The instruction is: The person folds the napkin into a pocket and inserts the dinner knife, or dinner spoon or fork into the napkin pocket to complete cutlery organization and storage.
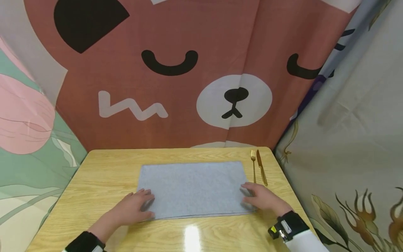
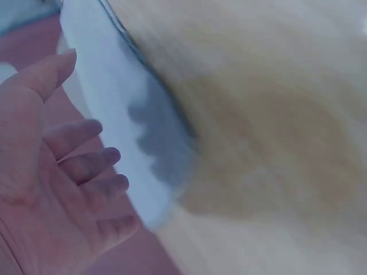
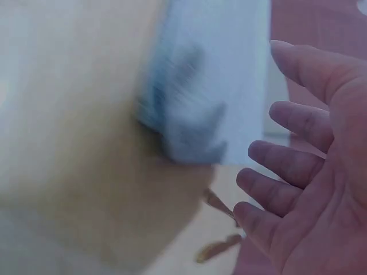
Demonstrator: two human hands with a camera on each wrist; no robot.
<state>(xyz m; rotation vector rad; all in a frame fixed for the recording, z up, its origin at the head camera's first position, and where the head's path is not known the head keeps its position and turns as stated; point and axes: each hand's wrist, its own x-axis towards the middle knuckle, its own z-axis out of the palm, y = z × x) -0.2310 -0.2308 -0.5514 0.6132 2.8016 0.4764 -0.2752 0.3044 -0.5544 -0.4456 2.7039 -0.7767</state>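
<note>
A folded grey-blue cloth (image 1: 195,189) lies flat across the middle of the table. My left hand (image 1: 133,208) hovers at its left edge, fingers extended and lightly bent. At the opposite edge is my right hand (image 1: 264,197), with its thumb and fingers apart. In the left wrist view the left hand (image 2: 69,172) shows an empty palm, and finger shadows fall on the cloth (image 2: 120,114). The right hand (image 3: 309,154) likewise holds nothing in the right wrist view, beside the cloth's layered end (image 3: 218,69).
A gold fork (image 1: 253,161) and a gold knife (image 1: 262,169) lie side by side near the right edge of the wooden table (image 1: 107,168). Behind it hangs a curtain (image 1: 176,94) with a bear face, and another curtain (image 1: 343,140) hangs close on the right.
</note>
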